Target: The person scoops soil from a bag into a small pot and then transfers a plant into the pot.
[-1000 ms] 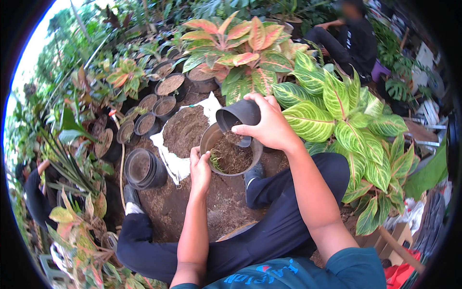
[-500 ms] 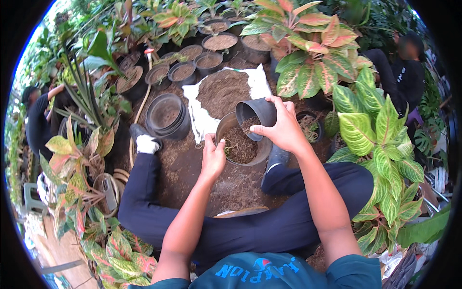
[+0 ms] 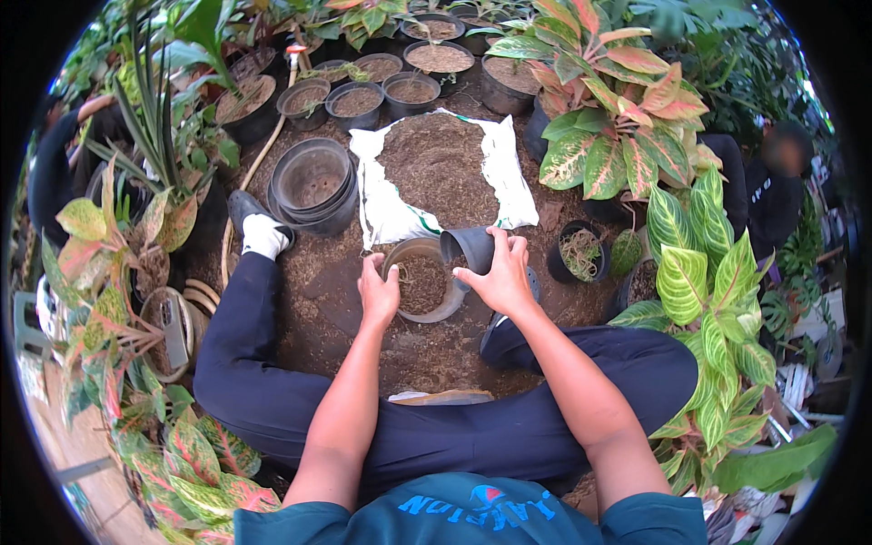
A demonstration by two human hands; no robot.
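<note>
The person sits on the soil-strewn ground [image 3: 363, 300] with legs spread, a grey pot [image 3: 422, 280] partly filled with potting mix standing between them. The left hand [image 3: 378, 292] rests on the near-left rim of that pot, fingers curled over the edge as if steadying it. The right hand [image 3: 501, 272] grips a small black pot [image 3: 470, 247] tipped on its side, mouth turned left toward the grey pot and just above its right rim; fingers wrap around its wall.

Judging from this, the step in hand is filling: the small pot serves as a scoop, and its load is being emptied into the grey one. The grey pot looks roughly half full, so more mix seems to be needed. A next scoop would call for swinging the small pot up to the open white sack [image 3: 442, 173] of mix lying just beyond, dipping it in mouth-first, and bringing it back level while the left hand keeps the grey pot from tipping.

A stack of empty black pots [image 3: 313, 186] sits to the left, and a small pot with bare roots [image 3: 579, 252] waits just to the right, beside the variegated leafy plants [image 3: 699, 272].
</note>
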